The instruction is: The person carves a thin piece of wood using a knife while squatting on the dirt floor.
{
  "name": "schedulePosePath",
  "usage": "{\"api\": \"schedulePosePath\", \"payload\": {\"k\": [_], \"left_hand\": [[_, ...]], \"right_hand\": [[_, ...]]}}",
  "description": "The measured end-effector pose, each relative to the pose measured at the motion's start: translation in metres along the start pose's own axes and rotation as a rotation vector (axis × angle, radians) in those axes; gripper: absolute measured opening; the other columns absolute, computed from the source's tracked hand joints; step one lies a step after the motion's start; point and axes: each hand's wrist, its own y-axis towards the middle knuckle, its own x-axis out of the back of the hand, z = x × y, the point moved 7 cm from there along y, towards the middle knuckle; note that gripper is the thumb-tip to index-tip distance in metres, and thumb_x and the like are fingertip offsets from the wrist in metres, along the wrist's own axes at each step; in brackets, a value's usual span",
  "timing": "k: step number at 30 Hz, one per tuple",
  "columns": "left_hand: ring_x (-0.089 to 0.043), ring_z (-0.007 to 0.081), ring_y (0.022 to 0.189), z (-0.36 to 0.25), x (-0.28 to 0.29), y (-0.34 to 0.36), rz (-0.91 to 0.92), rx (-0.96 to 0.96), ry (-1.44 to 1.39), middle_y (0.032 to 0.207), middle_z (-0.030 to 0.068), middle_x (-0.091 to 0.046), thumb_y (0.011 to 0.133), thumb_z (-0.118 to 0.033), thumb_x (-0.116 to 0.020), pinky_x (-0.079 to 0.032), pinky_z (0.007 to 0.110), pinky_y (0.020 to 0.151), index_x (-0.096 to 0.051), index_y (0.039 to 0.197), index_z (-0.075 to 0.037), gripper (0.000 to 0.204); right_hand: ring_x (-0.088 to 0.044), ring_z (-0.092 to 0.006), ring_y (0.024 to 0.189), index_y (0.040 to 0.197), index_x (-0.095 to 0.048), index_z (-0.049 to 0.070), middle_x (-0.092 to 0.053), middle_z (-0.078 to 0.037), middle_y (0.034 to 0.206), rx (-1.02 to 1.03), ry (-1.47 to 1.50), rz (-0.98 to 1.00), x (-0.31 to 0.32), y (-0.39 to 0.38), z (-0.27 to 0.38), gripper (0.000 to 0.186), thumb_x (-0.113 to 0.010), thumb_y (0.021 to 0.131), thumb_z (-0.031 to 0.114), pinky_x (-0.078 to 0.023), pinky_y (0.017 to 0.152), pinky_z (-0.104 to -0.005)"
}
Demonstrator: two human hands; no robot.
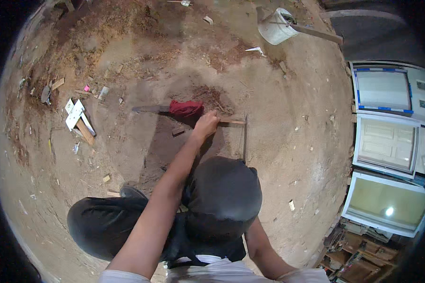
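My left hand [207,123] grips a thin wooden stick [231,121] lying crosswise ahead of my bent knee. A long, narrow dark bar [245,141] meets the stick's right end and runs down behind the knee. Just beyond my left hand is a crumpled red cloth [186,107], with a dark, flat blade-like piece [148,109] extending left from it over the dirt. My right forearm [264,252] rises from the lower edge, but its hand is hidden behind my dark-clad knee.
White boards with a wooden piece [80,118] lie at left among scraps. A white bucket [271,30] with a plank across it stands at the back right. Framed doors or windows [382,141] line the right side, with wooden clutter [363,254] below them on the dirt floor [307,94].
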Motion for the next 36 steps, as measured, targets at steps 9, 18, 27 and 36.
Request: {"api": "schedulePosePath", "payload": {"k": [9, 18, 27, 36], "left_hand": [[-0.06, 0.0388, 0.089, 0.004, 0.026, -0.014, -0.004, 0.014, -0.012, 0.09, 0.0192, -0.056, 0.068, -0.005, -0.063, -0.051, 0.046, 0.076, -0.063, 0.079, 0.0, 0.011], [-0.06, 0.0337, 0.093, 0.006, 0.001, -0.008, 0.013, -0.075, 0.035, 0.092, 0.0158, -0.055, 0.073, -0.001, -0.058, -0.052, 0.041, 0.08, -0.062, 0.081, 0.002, 0.01], [-0.058, 0.0242, 0.093, -0.013, 0.007, -0.015, -0.114, -0.263, 0.287, 0.09, 0.0101, -0.053, 0.079, -0.008, -0.053, -0.049, 0.035, 0.081, -0.059, 0.09, -0.002, 0.013], [-0.057, 0.0275, 0.092, -0.005, 0.005, -0.017, -0.015, -0.155, 0.208, 0.089, 0.0129, -0.052, 0.081, -0.008, -0.053, -0.049, 0.037, 0.079, -0.059, 0.086, -0.001, 0.011]], "right_hand": [[-0.042, -0.0163, 0.04, 0.066, -0.05, 0.003, -0.041, -0.007, 0.047, 0.025, 0.202, -0.141, 0.053, -0.031, 0.073, 0.06, -0.038, 0.098, 0.053, -0.031, 0.039, -0.0343], [-0.031, -0.0102, 0.037, 0.073, -0.043, 0.01, -0.031, 0.003, 0.05, -0.106, 0.963, -0.087, 0.07, -0.034, 0.128, 0.047, -0.042, 0.098, 0.049, -0.027, 0.036, -0.0267], [-0.039, -0.0055, 0.048, 0.079, -0.049, 0.008, -0.044, 0.002, 0.063, 0.132, 0.779, -0.239, 0.115, -0.037, 0.115, 0.027, -0.05, 0.098, 0.027, -0.029, 0.041, -0.0222], [-0.051, -0.0229, 0.054, 0.085, -0.053, -0.004, -0.046, -0.013, 0.059, 0.104, -0.119, -0.053, -0.001, -0.002, 0.003, 0.046, -0.046, 0.098, 0.039, -0.044, 0.054, -0.0376]]}}
